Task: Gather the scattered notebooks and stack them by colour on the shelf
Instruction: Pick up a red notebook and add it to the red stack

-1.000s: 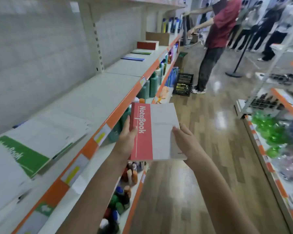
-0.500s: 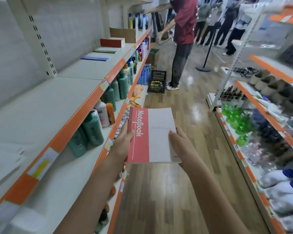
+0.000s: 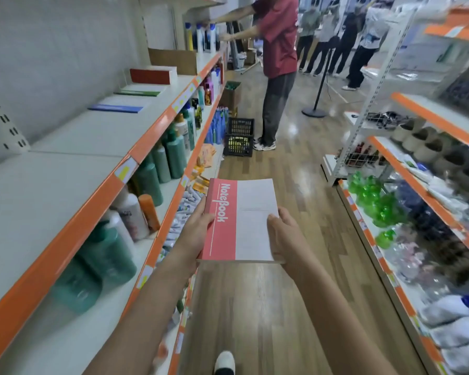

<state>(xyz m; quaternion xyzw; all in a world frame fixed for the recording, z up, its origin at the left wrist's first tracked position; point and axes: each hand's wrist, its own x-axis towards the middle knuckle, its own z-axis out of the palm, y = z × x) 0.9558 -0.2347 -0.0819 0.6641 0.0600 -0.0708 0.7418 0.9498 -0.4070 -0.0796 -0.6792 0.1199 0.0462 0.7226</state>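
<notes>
Since the earlier frame I had carried the red notebook further down the aisle, and the red stack on the shelf loomed closer. Both hands gripped it, left hand on the spine edge, right hand opposite. Its long axis pointed ahead; the stack lay ahead-left, nearer my left hand.

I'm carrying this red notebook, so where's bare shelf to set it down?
The top shelf is bare from its near end up to the blue notebook. Beyond lie the green notebook and red stack. The shelf below is crowded with bottles.
</notes>
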